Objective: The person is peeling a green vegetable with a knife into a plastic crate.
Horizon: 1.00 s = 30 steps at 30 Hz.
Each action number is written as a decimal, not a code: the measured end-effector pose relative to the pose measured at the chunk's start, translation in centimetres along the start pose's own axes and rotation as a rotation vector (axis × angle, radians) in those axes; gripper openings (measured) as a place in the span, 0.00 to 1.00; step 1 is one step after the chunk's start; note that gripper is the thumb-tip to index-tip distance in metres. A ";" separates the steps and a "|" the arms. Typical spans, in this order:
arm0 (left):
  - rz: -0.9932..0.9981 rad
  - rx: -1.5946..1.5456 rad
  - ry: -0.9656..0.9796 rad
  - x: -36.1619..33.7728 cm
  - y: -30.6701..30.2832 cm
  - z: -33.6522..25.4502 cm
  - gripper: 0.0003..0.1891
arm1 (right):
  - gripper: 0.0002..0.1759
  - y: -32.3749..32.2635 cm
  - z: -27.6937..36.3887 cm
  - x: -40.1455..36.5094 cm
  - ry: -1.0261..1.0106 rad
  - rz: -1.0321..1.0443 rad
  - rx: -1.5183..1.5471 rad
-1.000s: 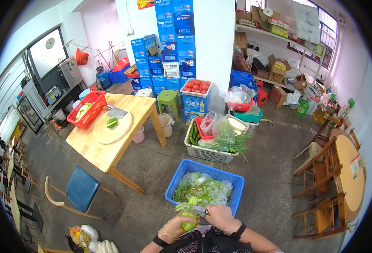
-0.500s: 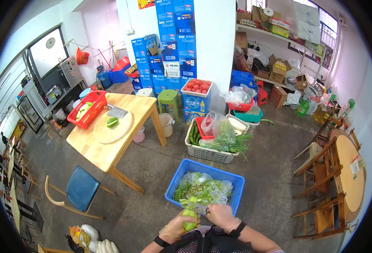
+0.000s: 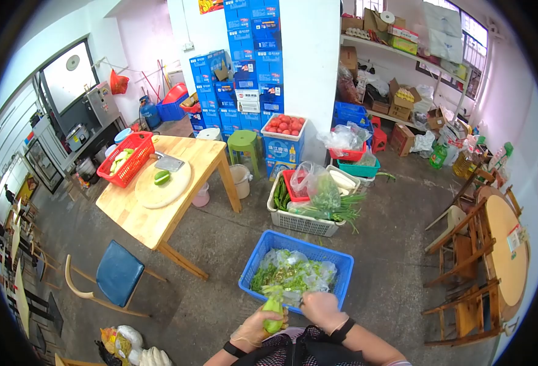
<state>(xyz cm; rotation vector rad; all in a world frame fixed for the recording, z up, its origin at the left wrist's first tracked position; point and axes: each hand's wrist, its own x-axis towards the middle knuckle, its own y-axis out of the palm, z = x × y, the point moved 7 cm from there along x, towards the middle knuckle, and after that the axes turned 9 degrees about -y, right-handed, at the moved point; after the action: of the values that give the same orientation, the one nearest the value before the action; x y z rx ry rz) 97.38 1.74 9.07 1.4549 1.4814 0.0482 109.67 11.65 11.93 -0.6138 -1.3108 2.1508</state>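
Observation:
My left hand (image 3: 252, 327), in a clear thin glove, is wrapped round a long pale-green vegetable (image 3: 273, 312), held upright over the near rim of a blue basket (image 3: 349, 268). Its kind is not clear. To the right, my right hand (image 3: 322, 310), also gloved, is closed in a fist beside the vegetable's upper part. Whatever it grips is hidden by the fingers. Beneath both hands, the basket holds green peelings and leafy scraps (image 3: 290, 271) on clear plastic.
At left, a wooden table (image 3: 125, 210) bears a round chopping board (image 3: 177, 194), a cleaver (image 3: 170, 162), a green vegetable (image 3: 162, 177) and a red basket (image 3: 136, 174). Ahead stands a grey crate (image 3: 305, 224) of vegetables. A blue chair (image 3: 119, 274) and a round table (image 3: 503, 262) flank me.
My right hand has shifted slightly right and down, away from the vegetable. The left hand still holds the vegetable in nearly the same place.

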 end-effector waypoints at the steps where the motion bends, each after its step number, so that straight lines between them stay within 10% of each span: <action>1: 0.014 -0.125 -0.056 0.1 0.0 0.2 0.26 | 0.11 -0.6 -1.2 -0.1 0.054 -0.075 -0.015; 30: -0.046 -0.087 -0.080 -0.6 1.0 -0.5 0.24 | 0.11 -1.3 2.1 -0.5 -0.085 -0.004 0.067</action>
<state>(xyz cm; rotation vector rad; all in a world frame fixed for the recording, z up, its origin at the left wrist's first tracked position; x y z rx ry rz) 97.63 1.85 10.38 1.3379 1.4300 0.0251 109.00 10.42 14.04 -0.4973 -1.2765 2.2298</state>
